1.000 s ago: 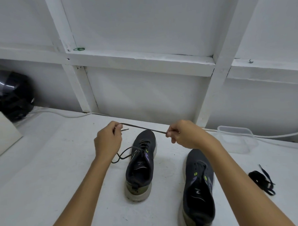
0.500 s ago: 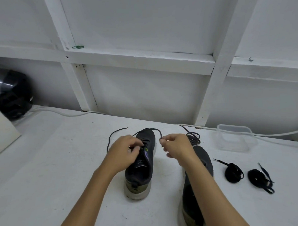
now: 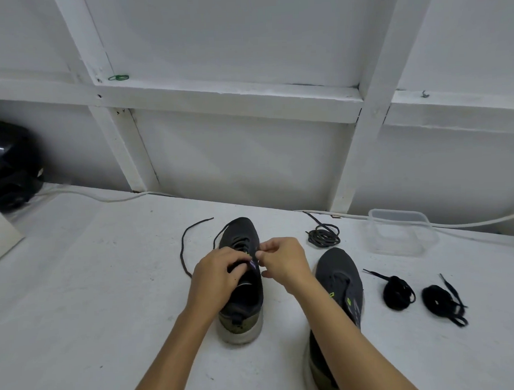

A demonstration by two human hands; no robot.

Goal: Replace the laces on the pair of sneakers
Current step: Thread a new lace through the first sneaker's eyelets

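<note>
Head camera: I am looking down on a white table (image 3: 77,291) where a person is working at the left sneaker (image 3: 242,287), a dark shoe with a pale sole standing toe-away in the middle of the surface. The left hand (image 3: 216,277) is resting over the sneaker's tongue area with its fingers curled at the eyelets; I cannot tell whether it is actually gripping the lace. The right hand (image 3: 282,263) is sitting just beside it at the shoe's right edge, thumb and forefinger pinched together on what appears to be the dark lace (image 3: 183,251); the pinch point is too small to make out clearly. That lace is trailing out of the shoe, one end looping across the table to the left, another arcing over the toe. The right sneaker (image 3: 339,282) is lying to the right, partly covered by the right forearm. A coiled dark lace (image 3: 324,235) is lying beyond its toe, near the wall. Two black lace bundles (image 3: 398,292) (image 3: 441,300) are lying side by side further right, apart from both shoes. A clear plastic container (image 3: 401,232) is standing behind them by a white cable (image 3: 472,223). A black object (image 3: 8,167) is sitting at far left.
</note>
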